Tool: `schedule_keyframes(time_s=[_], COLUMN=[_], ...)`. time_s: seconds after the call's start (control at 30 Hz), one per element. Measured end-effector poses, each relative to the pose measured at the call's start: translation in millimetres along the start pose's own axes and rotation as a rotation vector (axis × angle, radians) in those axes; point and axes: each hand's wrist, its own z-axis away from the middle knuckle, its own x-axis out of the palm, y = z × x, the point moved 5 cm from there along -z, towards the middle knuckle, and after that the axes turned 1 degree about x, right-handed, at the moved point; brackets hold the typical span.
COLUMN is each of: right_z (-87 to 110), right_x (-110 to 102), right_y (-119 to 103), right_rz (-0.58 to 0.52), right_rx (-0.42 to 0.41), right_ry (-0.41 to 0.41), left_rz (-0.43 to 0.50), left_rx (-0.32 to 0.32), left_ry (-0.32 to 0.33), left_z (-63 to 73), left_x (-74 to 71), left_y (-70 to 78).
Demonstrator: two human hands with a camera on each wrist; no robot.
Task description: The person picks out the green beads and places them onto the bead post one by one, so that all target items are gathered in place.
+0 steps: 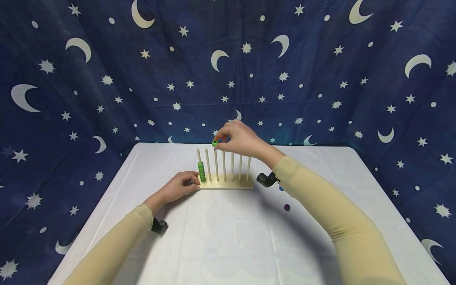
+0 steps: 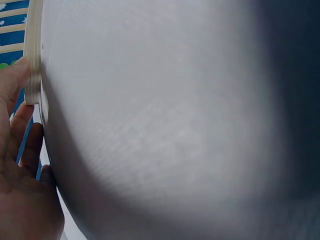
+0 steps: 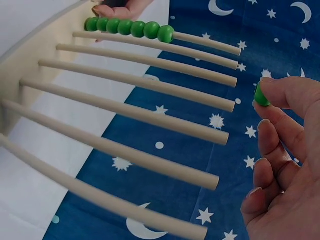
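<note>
A wooden peg stand (image 1: 228,185) with several upright pegs stands on the white table. Several green beads (image 3: 125,27) are stacked on its leftmost peg, whose upper part is bare. My left hand (image 1: 177,187) grips the left end of the stand's base; the thumb (image 2: 16,75) lies on one face and a finger is at its end. Above the peg tops, my right hand (image 1: 239,138) pinches a green bead (image 3: 260,96) between thumb and forefinger. That bead is apart from the pegs, and its hole shows in the head view. The other pegs carry no beads.
A purple bead (image 1: 287,207) lies on the table to the right of the stand. Near it, a blue bead (image 1: 281,188) is partly hidden by the right sleeve. Behind the white table (image 1: 228,241) hangs a dark blue cloth (image 1: 199,47) with moons and stars.
</note>
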Motion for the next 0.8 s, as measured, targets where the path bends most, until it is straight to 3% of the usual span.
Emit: schedule_keyframes(time_s=[0.33,0.8], right_z=[-9.6,-22.1], right_x=[6,15], right_y=[-10,-15], right_rz=[0.037,0.002], right_rx=[-0.002,-0.019], right_ry=[-0.018,-0.007], left_rz=[-0.003,-0.003], left_rx=[0.01,-0.004], left_ry=[0.0,0.001], left_z=[-0.8,-0.7], left_x=[0.6,0.3], left_y=[-0.1,2.5])
